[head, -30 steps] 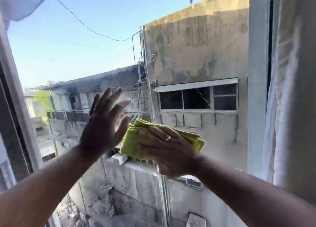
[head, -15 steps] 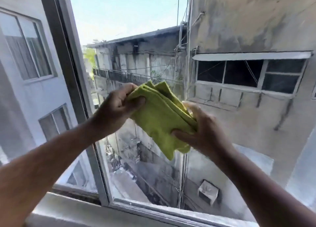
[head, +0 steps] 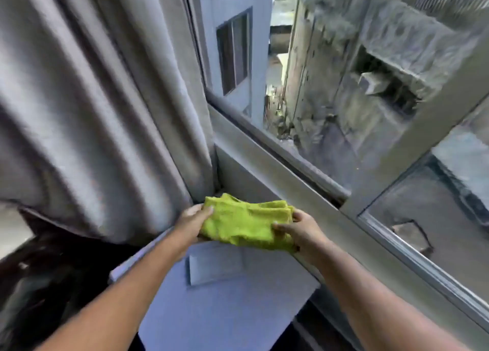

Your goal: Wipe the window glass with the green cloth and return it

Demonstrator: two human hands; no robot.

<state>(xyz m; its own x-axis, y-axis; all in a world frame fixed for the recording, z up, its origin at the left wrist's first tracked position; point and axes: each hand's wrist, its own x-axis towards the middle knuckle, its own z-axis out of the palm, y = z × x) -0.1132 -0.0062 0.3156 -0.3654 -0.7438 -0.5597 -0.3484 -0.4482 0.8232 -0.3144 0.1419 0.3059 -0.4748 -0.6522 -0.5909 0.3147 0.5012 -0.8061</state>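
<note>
the folded cloth point(head: 246, 225) sits between the two hands, left hand point(head: 191, 222) at its left end, right hand point(head: 299, 233) at its right end. the curtain point(head: 92, 99) hangs to the left, the window glass point(head: 330, 86) far right, the sill point(head: 264, 181) just beyond the cloth, a flat worktop point(head: 225, 297) nearer, below it.

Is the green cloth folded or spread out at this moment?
Folded. The green cloth is a compact bundle with stacked layers visible at its right edge, held between the left hand and right hand.

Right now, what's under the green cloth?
The green cloth, held by the left hand and right hand, covers part of the window sill. Anything beneath stays hidden.
</note>
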